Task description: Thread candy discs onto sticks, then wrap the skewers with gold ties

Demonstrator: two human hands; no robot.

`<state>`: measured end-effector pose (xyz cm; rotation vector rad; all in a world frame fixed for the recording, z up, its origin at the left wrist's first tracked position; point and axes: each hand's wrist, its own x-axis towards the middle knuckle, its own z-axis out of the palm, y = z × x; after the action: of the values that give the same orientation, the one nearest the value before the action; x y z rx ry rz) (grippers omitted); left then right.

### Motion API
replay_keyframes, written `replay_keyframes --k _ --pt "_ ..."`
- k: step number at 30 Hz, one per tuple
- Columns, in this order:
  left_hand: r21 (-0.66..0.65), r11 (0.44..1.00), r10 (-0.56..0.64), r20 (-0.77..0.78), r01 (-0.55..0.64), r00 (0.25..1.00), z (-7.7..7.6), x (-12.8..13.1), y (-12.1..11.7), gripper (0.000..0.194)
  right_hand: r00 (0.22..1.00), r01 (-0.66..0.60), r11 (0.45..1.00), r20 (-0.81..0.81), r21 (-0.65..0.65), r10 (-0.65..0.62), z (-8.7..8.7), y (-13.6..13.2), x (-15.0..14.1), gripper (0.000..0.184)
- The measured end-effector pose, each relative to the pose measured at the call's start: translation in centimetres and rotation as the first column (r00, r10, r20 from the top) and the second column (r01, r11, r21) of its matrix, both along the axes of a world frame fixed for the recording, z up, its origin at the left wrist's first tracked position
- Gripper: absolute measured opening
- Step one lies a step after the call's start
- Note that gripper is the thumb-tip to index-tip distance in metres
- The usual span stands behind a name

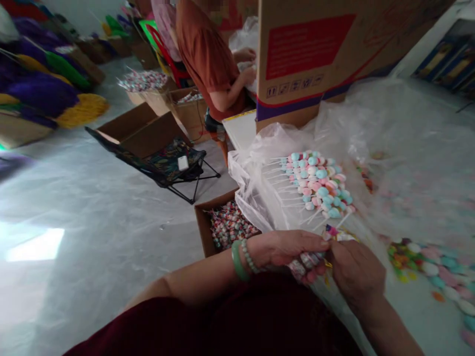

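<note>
My left hand (285, 246), with a green bangle and a beaded bracelet at its wrist, is closed around candy skewers in printed wrappers (308, 262). Against its thumb, my right hand (358, 267) pinches at the end of the bundle, where a shiny gold strip (328, 267) hangs down. What exactly the right fingertips hold is hidden. Just beyond both hands lies a pile of unwrapped marshmallow skewers (319, 183) in pink, white and blue, their white sticks pointing left. They rest on clear plastic sheeting (256, 183).
Below the table edge, a cardboard box (203, 232) holds many wrapped candies. Loose marshmallows (447, 274) and gummies (404, 259) lie at right. A large carton (308, 94) stands behind. A folding chair (166, 163) bears a phone (183, 163). A co-worker (208, 54) sits beyond.
</note>
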<state>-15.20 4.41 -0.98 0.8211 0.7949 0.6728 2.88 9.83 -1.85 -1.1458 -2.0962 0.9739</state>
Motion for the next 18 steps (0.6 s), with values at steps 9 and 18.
replay_keyframes --k 9,18 --pt "0.568 0.508 0.628 -0.759 0.648 0.173 1.4 -4.0 -4.7 0.028 0.871 -0.478 0.145 -0.489 -0.866 -0.048 -0.2 -2.5 -5.1 0.024" --pt "0.632 0.775 0.557 -0.704 -0.03 -0.44 -6.5 -11.1 -11.8 0.03 0.986 0.106 0.968 0.147 -0.229 -0.074 -1.3 1.0 -5.9 0.024"
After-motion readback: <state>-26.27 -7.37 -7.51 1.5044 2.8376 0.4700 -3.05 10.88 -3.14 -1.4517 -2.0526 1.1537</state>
